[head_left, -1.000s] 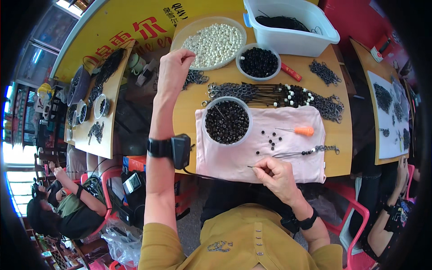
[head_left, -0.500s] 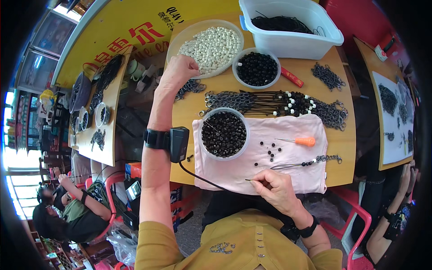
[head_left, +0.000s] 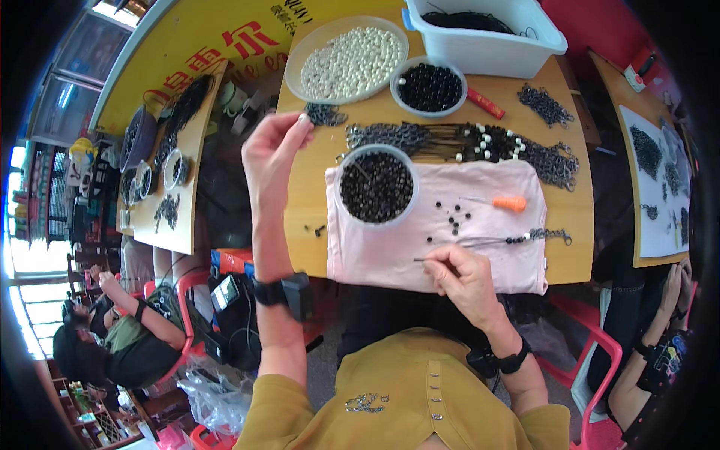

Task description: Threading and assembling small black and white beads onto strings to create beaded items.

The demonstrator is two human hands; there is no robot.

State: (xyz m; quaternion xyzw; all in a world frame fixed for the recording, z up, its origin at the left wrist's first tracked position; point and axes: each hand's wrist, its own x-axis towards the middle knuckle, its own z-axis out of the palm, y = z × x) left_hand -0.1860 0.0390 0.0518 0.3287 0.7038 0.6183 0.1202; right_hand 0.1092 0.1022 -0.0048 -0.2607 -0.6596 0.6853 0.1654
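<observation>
My left hand (head_left: 276, 146), raised at the table's left edge, pinches a white bead (head_left: 303, 118) between thumb and fingertips. Over the near edge of the pink cloth (head_left: 360, 262), my right hand (head_left: 461, 277) pinches a black cord (head_left: 418, 260), its dark end poking out to the left. Behind that hand lie cord strands with black and white beads (head_left: 517, 240) and a metal chain with a clasp (head_left: 551, 234). An orange-handled needle tool (head_left: 510, 203) and several loose black beads (head_left: 454, 220) rest on the cloth.
A tub of small black beads (head_left: 376, 186) stands on the cloth. Beyond are a tray of white beads (head_left: 349, 60), a bowl of larger black beads (head_left: 428, 88), a white bin (head_left: 487, 41) with black cord, and a row of beaded cords (head_left: 487, 142). Other people sit at both sides.
My left hand has come back from the white bead tray toward me, now with a white bead in its fingertips. The right hand still pinches the cord.
</observation>
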